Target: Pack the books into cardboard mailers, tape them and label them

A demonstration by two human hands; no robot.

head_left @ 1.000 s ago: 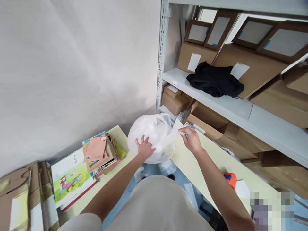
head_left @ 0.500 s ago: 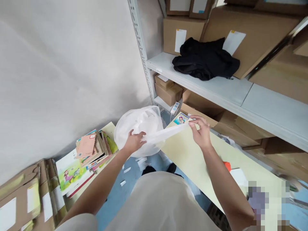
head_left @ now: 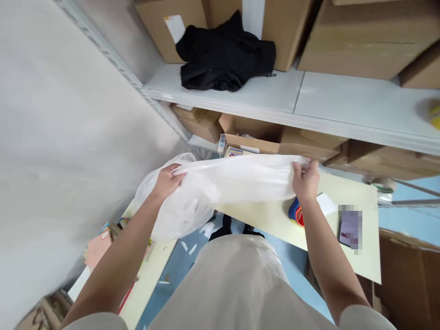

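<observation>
A long strip of thin, translucent white packing film (head_left: 247, 176) is stretched sideways above the pale yellow table. My right hand (head_left: 305, 181) pinches its far right end. On the other side, my left hand (head_left: 169, 182) grips the upper edge of the film, where it meets a bulky bundle of the same white material (head_left: 185, 215). The bundle bulges down between the two tables, and its far side is partly hidden by my left hand. Behind the strip, a small picture booklet (head_left: 234, 151) shows only its top part.
On the pale yellow table (head_left: 367, 197) are a blue-and-red round item (head_left: 296, 213), a white card (head_left: 326, 204) and a phone (head_left: 350, 229). Books (head_left: 98, 250) lie on the left table. Shelving (head_left: 343, 110) holds cartons and black clothing (head_left: 227, 55). Paper scraps (head_left: 192, 249) litter the floor.
My right hand has drawn the film out to the right, making a longer, wider strip. My left hand has closed on the film's edge. The view has turned right.
</observation>
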